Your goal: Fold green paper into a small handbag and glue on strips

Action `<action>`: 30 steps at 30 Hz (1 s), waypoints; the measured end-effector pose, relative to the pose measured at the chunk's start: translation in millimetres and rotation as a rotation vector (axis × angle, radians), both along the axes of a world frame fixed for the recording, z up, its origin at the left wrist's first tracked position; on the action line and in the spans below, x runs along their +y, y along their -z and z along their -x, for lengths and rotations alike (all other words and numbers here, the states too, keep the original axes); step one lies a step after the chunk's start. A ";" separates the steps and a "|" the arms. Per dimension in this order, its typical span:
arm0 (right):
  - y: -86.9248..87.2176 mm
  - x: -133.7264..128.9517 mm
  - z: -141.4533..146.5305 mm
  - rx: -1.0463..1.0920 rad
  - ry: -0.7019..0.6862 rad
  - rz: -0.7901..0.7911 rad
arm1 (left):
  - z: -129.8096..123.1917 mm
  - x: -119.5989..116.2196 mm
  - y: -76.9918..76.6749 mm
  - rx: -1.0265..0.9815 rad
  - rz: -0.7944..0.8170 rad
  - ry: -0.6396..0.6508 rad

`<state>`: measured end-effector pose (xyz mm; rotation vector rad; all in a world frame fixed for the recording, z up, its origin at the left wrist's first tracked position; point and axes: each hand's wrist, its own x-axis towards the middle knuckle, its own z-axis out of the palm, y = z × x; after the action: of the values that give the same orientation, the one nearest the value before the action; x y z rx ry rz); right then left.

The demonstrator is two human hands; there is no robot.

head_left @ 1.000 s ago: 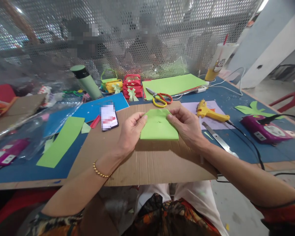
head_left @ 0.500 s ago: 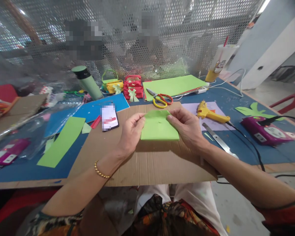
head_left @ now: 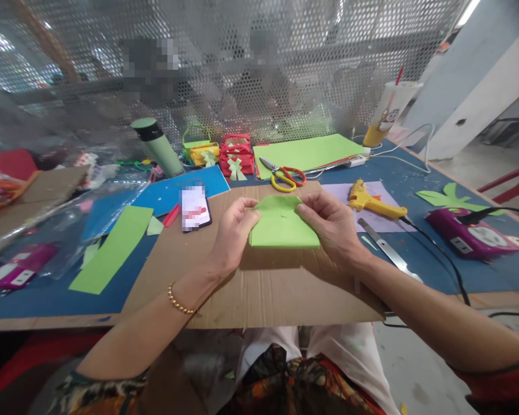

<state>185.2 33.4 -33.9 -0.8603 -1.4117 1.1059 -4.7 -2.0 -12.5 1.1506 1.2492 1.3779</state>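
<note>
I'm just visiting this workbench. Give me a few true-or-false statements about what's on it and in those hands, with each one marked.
1. The left hand and right hand both hold the green folded piece. True.
2. The scissors are in the right hand. False: the scissors lie beyond both hands.
3. The glue gun is yellow. True.
4. The straw is blue. False: the cup has a red straw.
5. The phone lies left of the green folded piece. True.

Hands (head_left: 233,233) (head_left: 331,223) pinch folded green sheet (head_left: 283,229) at both sides over cardboard (head_left: 259,297); scissors (head_left: 284,182) beyond, yellow glue gun (head_left: 374,203) right.
</note>
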 end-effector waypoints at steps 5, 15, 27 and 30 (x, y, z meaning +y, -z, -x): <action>0.3 0.5 -1.1 0.013 -0.001 0.011 | -0.7 -2.0 -2.1 0.003 0.006 0.033; 1.8 1.4 -0.7 -0.005 -0.003 -0.021 | 1.9 -2.3 -2.8 0.040 -0.029 0.015; 3.2 1.2 0.7 0.073 -0.064 0.087 | 1.8 -0.6 -0.8 0.029 -0.075 -0.040; 4.5 2.7 0.8 0.102 -0.076 0.112 | 1.2 0.8 -1.5 0.025 -0.041 -0.036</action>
<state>184.4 36.1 -38.5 -0.8229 -1.3164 1.2793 -5.9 -1.2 -11.0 1.1817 1.2707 1.4253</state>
